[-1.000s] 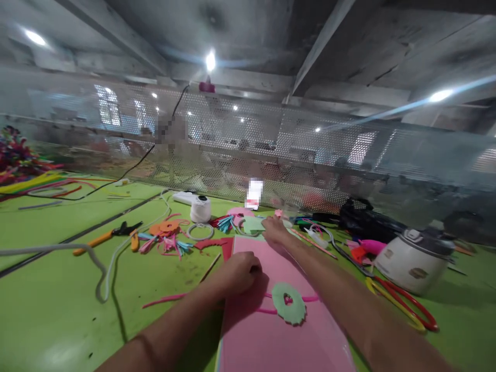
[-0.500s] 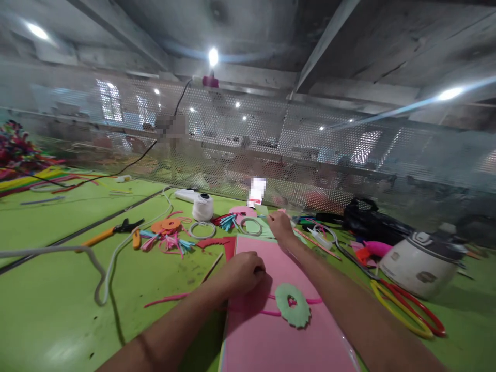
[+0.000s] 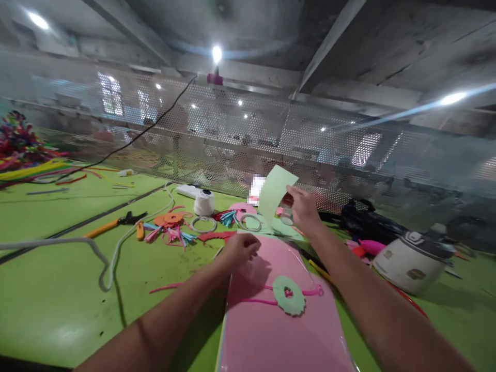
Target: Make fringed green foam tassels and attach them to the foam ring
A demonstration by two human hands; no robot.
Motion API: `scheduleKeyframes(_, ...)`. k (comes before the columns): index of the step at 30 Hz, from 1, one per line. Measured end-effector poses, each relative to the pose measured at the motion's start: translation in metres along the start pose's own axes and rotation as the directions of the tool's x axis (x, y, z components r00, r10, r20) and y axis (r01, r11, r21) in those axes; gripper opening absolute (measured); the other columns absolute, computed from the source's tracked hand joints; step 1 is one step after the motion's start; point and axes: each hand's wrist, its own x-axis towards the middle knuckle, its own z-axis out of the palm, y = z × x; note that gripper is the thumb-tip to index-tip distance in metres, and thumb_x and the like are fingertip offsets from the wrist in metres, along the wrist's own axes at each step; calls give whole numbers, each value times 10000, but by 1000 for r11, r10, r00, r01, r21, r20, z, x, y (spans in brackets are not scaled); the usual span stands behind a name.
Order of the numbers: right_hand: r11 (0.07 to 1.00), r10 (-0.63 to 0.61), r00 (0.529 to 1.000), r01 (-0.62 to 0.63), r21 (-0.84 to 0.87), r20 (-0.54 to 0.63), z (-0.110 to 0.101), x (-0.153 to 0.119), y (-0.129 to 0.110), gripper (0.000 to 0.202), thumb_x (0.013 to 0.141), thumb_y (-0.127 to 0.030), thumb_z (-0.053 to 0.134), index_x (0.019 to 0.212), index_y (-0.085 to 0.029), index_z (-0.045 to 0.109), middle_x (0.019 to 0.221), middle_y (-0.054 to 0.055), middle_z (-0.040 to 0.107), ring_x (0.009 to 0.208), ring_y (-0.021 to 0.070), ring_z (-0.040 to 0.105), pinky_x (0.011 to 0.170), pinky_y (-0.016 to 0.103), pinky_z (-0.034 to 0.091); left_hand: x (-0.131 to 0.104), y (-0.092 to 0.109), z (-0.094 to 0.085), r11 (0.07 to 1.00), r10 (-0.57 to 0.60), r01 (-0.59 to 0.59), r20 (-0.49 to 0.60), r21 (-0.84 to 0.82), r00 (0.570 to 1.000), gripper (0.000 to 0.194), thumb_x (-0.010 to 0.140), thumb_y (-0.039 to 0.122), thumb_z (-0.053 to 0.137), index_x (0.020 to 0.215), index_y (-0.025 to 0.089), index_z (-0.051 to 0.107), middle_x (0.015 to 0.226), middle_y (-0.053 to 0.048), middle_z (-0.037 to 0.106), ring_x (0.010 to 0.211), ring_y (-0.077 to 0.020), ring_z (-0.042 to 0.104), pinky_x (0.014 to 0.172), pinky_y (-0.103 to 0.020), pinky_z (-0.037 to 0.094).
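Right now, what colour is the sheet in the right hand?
The sheet in the right hand is pale green, best seen in the head view.

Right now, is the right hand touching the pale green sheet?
Touching. The head view shows the right hand pinching the raised pale green sheet at its right edge, near the upper right corner.

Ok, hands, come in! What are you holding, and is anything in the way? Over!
Right hand: gripping pale green sheet, held up. Left hand: over pink sheet, fingers curled. Possibly in the way: scalloped green ring on pink sheet.
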Motion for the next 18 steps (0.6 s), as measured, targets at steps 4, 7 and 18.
scheduleKeyframes(4,993,-121,993,121,1,-3,-29,-45,-31,330,882,-356,436,692,-149,609,619,20,618,567,151,577,584,294,489,-4,18,-5,965,6,-3,10,-264,1000,470,877,493,345,1160,144,484,1185,-155,576,979,-187,613,757,-305,510)
scheduleKeyframes(7,959,-274,954,282,-45,121,-34,-95,-51,142,818,-253,569,734,-183,659,784,40,661,765,188,583,755,337,470,-16,38,-6,691,46,41,100,-722,994,496,869,558,356,1208,210,459,1292,-126,513,1064,-214,571,798,-356,508)
scheduleKeyframes(18,735,-572,726,661,-155,382,-31,-160,-59,196,865,-109,491,1001,-134,630,1027,130,630,980,226,538,859,406,478,-20,41,-10,367,-232,178,96,-913,968,66,779,164,567,751,107,588,650,-61,622,562,-157,585,540,-291,532)
